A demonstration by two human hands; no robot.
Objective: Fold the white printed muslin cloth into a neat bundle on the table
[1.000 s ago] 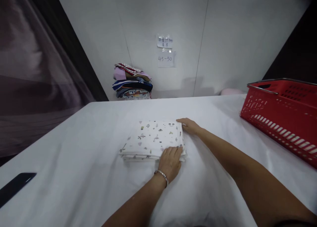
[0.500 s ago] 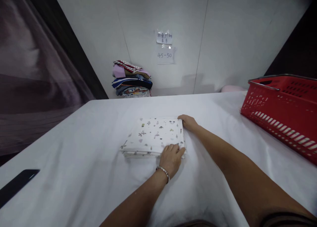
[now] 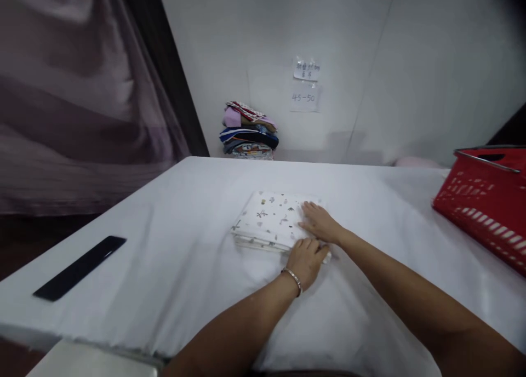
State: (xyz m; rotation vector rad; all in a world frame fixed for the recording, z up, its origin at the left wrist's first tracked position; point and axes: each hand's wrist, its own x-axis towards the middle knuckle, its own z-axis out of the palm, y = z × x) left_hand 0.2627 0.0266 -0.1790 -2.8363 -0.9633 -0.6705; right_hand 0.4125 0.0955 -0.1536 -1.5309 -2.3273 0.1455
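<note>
A folded white cloth [image 3: 273, 215] printed with small grey, green and purple plant motifs lies in several layers on the white-covered table. My right hand [image 3: 320, 222] rests flat on the right part of its top, fingers stretched out. Over the near right edge lies my left hand [image 3: 304, 262], a silver bracelet on the wrist, its fingers spread on the fabric and its thumb pointing right. Both hands hide the near right corner of the cloth in part.
A red plastic basket [image 3: 485, 201] with a metal handle stands at the right. At the left lies a flat dark strip [image 3: 80, 268]. Beyond the far edge is a stack of folded fabrics [image 3: 250, 131] by the wall, near paper signs [image 3: 305, 97]. A purplish curtain [image 3: 82, 92] hangs at the left.
My right hand has moved from the cloth's far right corner onto its top, closer to my left hand. The view has swung left, so the scene sits further right.
</note>
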